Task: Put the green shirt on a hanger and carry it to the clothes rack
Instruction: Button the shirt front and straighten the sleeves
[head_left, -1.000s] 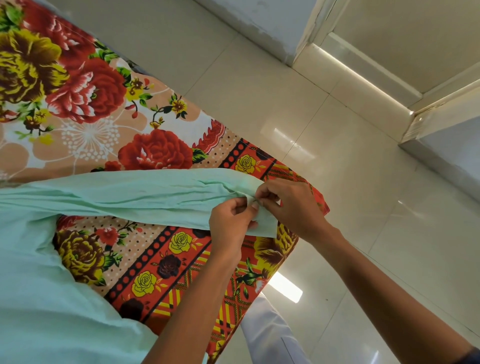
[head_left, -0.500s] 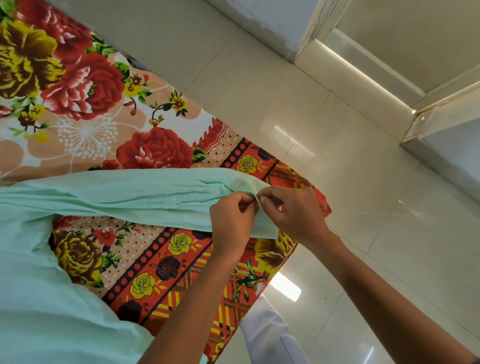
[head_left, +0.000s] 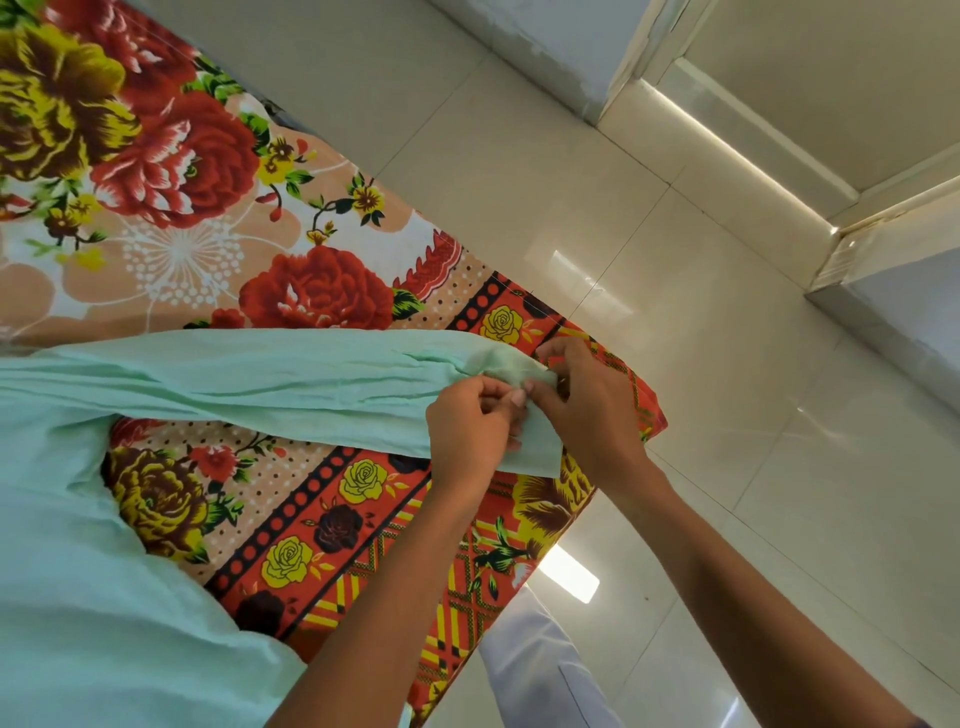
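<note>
A bed under a flowered sheet carries the green shirt, its body lower left. 1 sleeve runs lengthwise rightward to the bed's corner. There both hands meet at the cuff: left hand and right hand each pinching its cloth, equally near. No hanger shows.

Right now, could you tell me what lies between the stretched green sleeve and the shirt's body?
In the head view, only the floral bedsheet shows between the sleeve and the body.
</note>
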